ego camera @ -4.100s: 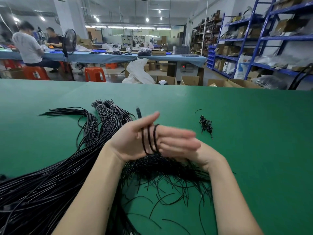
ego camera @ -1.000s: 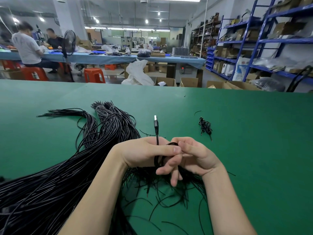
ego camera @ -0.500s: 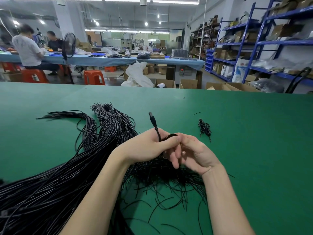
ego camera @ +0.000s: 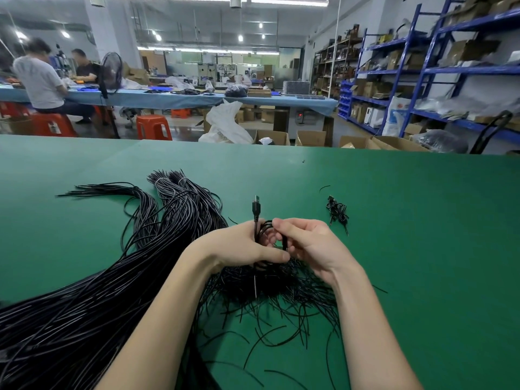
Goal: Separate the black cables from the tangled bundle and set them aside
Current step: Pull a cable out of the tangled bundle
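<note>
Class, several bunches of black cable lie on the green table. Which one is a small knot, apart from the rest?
The small black cable knot right of the hands: it lies alone on the green table, while the long bundles fan out leftward.

No text, label, brand or number can be read anywhere; the boxes (ego camera: 271,137) on the floor and those on the shelves (ego camera: 416,71) show marks too small and blurred to make out; the stool (ego camera: 55,128) bears a pale sticker whose print cannot be told; the white bag (ego camera: 395,116) carries blue print, unreadable.
</note>
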`<state>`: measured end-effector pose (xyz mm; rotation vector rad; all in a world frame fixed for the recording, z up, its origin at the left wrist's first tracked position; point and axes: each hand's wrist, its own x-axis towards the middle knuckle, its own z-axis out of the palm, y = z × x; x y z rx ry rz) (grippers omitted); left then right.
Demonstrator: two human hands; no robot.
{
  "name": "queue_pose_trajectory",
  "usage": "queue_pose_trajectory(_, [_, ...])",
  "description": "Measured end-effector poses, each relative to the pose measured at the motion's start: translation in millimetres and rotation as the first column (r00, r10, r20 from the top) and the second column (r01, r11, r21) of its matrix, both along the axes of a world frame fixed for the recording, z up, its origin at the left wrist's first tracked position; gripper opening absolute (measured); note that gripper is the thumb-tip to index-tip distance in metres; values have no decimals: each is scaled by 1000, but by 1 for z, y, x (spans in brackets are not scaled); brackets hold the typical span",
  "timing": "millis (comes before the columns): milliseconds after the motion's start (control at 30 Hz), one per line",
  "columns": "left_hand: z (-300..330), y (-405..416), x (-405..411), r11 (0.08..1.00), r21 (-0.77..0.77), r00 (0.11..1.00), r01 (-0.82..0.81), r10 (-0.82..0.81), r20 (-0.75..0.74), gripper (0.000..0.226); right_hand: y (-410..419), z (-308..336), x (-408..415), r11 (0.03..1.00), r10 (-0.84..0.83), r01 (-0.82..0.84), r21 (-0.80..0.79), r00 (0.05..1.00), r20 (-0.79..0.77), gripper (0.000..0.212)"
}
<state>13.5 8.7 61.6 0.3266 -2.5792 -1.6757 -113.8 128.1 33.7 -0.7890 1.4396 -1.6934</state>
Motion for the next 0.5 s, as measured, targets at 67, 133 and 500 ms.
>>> queue_pose_trajectory(67, [0,2,-3,1000,16,1000,-10,10,-18,11,-1,0,1,1000,-3,3,-3,1000,-28,35])
queue_pose_trajectory(133, [-2,3,-6,997,22,996,-78,79,-42,19,-1,1,2,1000,-2,2,-6,999,-51,41])
queue_pose_trajectory(500, [-11,10,-11,983,-52,982,-176,171,-81,11,-1,15,9,988,-156,156,-21,956,-248,13])
